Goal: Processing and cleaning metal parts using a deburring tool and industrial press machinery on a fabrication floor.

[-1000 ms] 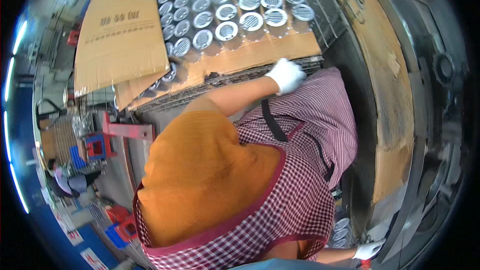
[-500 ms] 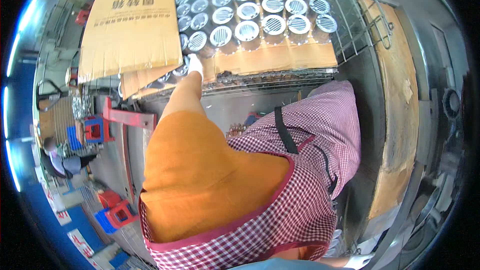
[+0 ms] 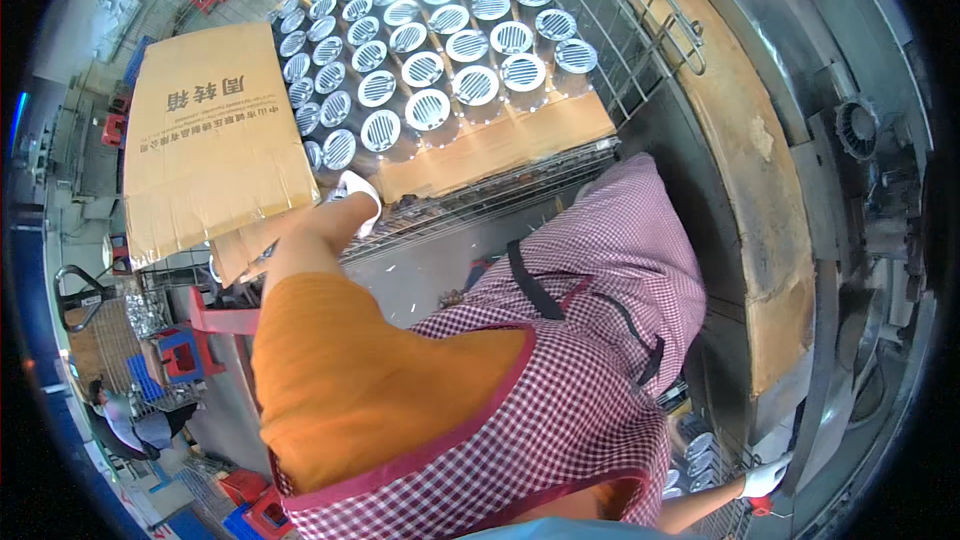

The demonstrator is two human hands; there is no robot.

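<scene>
A wearer in a checked apron (image 3: 570, 380) and an orange sleeve (image 3: 330, 370) occupied the near centre. A wire rack (image 3: 606, 147) spanned the far side, carrying a cardboard sheet (image 3: 575, 122); a long cardboard strip (image 3: 735, 190) ran along the right. A brown carton (image 3: 220, 160) lay at the rack's left, slightly tilted and overlapping the leftmost pieces. Shiny cylinders (image 3: 428, 110) with striped round tops stood upright in close rows on the sheet, right of the carton; further cylinders lay at the near right. The white-gloved left hand (image 3: 362, 202) reached the rack's near edge, just beside the carton's near right corner and the closest cylinders; whether its grip was spread or pinching could not be told. The white-gloved right hand (image 3: 765, 478) was at the near right, just above a small red object (image 3: 760, 506), its grip likewise indeterminable.
</scene>
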